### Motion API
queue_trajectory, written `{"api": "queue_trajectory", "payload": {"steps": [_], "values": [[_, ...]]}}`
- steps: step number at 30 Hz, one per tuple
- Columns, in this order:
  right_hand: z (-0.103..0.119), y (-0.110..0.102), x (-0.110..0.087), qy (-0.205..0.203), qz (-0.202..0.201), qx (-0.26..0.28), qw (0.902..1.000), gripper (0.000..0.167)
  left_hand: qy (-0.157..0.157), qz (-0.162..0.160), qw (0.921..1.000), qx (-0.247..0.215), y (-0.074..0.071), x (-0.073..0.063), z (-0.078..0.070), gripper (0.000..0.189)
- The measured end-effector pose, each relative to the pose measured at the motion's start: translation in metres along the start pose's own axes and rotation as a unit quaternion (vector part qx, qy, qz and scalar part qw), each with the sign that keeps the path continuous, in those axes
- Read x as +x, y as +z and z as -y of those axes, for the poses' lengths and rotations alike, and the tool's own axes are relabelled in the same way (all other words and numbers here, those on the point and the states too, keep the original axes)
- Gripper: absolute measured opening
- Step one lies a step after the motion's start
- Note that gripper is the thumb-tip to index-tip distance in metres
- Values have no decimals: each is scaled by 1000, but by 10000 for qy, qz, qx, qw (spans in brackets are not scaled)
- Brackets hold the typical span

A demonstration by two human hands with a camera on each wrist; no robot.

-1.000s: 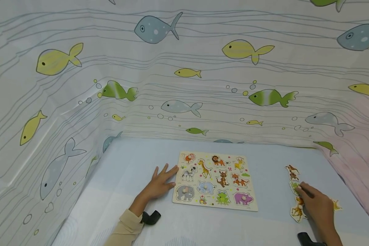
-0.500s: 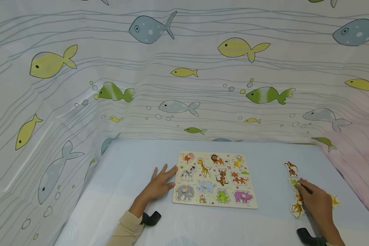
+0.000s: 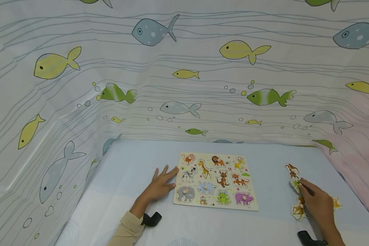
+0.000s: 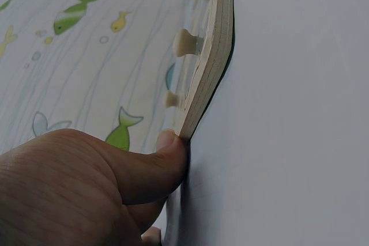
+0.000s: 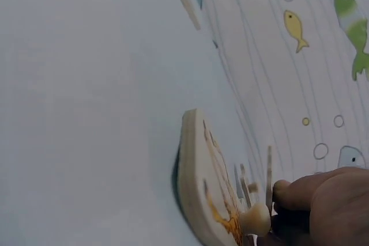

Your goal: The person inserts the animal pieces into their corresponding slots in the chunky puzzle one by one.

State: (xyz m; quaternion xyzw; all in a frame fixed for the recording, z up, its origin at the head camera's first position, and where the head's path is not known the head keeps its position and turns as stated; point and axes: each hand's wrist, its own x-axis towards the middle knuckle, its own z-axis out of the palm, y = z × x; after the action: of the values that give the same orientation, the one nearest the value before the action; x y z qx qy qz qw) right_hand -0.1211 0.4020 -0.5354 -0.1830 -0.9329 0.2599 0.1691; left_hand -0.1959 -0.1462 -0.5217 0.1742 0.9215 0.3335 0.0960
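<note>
Animal pieces (image 3: 299, 210) flank the right hand (image 3: 319, 203), seemingly pinching a green piece (image 3: 295, 185). The spread left hand (image 3: 159, 185) touches the puzzle board (image 3: 214, 172).

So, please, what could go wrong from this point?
The right fingers pinch a green piece close to brown pieces, so these might get knocked. The green piece may also slip from the pinch. The left fingers touch the edge of the board; a push might shift it.
</note>
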Motion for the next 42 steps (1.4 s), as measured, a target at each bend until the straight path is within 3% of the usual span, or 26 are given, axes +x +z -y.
{"api": "queue_trajectory", "payload": {"steps": [6, 11, 18, 29, 36, 42], "values": [[8, -3, 0, -326, -27, 240, 9992, 31, 37, 35, 10000, 33, -1, -1, 0, 66], [19, -5, -3, -1020, 52, 658, 9926, 29, 45, -14, 10000, 0, 0, -2, 0, 65], [41, 1, -9, -2231, -175, 1138, 9680, 28, 115, -49, 9999, 21, 1, -2, -1, 64], [85, 21, -26, -3379, 286, 1337, 9312, 38, 101, -16, 9999, 51, -1, -2, -2, 65], [111, 29, -36, -3809, 457, 1137, 9164, 38, 53, -34, 10000, 19, 0, -2, -2, 65], [130, 35, -41, -4052, 568, 1308, 9030, 39, 57, -41, 10000, 51, 0, -2, -1, 65]]}}
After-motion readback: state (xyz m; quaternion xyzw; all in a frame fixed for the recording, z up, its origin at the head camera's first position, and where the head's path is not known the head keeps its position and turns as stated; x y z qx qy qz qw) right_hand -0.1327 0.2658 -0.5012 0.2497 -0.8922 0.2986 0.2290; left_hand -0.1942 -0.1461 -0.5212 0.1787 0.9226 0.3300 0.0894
